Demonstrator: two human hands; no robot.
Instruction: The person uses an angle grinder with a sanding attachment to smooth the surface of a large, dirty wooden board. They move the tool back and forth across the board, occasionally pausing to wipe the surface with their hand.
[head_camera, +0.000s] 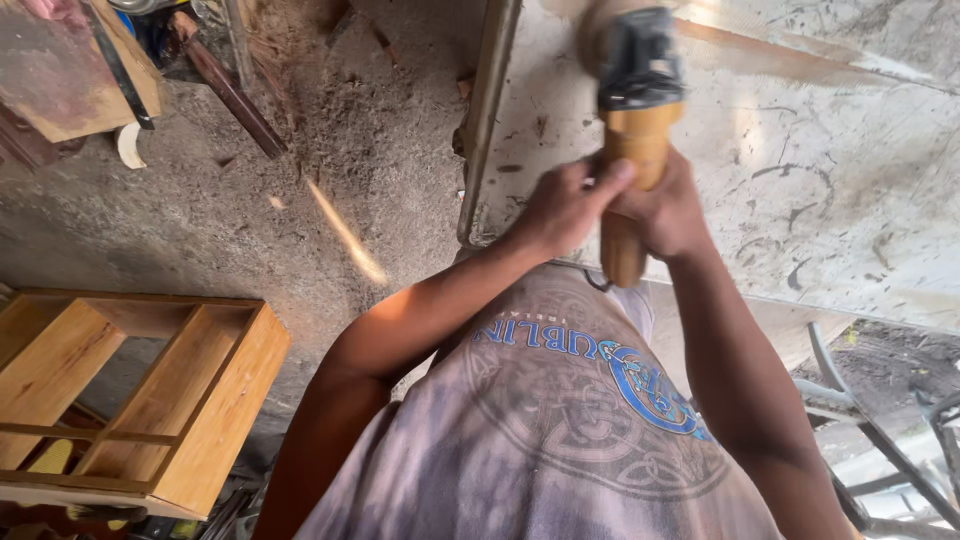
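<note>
So I've got both hands clenched round one orange-bodied handheld power grinder, left hand and right hand, on the one scuffed grey workbench top. If my grip slips it could kick sideways. One open wooden shelf frame sits on the floor to my left.

The person wears a loose T-shirt in a washed-out grey and purple colour, with short sleeves that leave both arms bare. On the chest is a big round picture made of twisty knot lines in dark grey, with a curly bright blue shape and a row of blue letters above it. The left hand and the right hand are bare, with no gloves, rings or watch to see.
</note>
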